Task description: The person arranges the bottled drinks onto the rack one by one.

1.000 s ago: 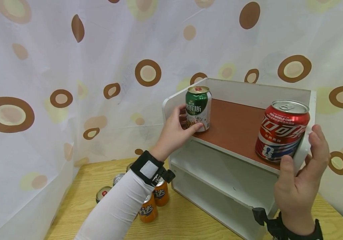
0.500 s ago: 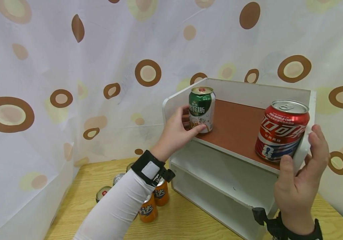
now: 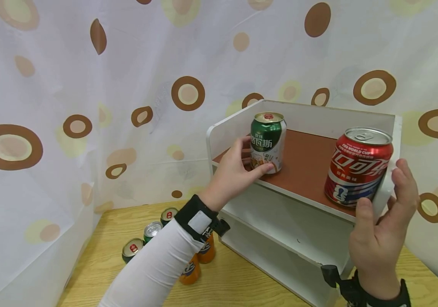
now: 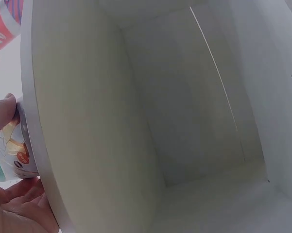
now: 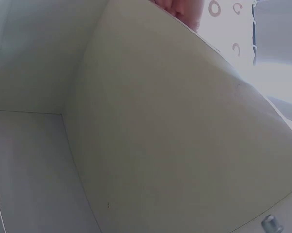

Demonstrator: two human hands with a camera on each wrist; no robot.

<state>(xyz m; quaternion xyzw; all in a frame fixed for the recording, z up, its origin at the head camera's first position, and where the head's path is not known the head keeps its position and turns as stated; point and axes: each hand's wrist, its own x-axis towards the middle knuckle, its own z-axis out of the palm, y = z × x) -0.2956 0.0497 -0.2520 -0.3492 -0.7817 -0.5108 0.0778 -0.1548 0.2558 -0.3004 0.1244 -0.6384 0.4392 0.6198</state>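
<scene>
Gripped in the left hand, a green-and-white can with gold lid and red tab stands upright at the front edge of the white shelf unit's brown top, left of a red can, silver-lidded and upright, near its right side wall.

The left hand is partly hidden by the green-and-white can, the orange cans by the white sleeve.
</scene>
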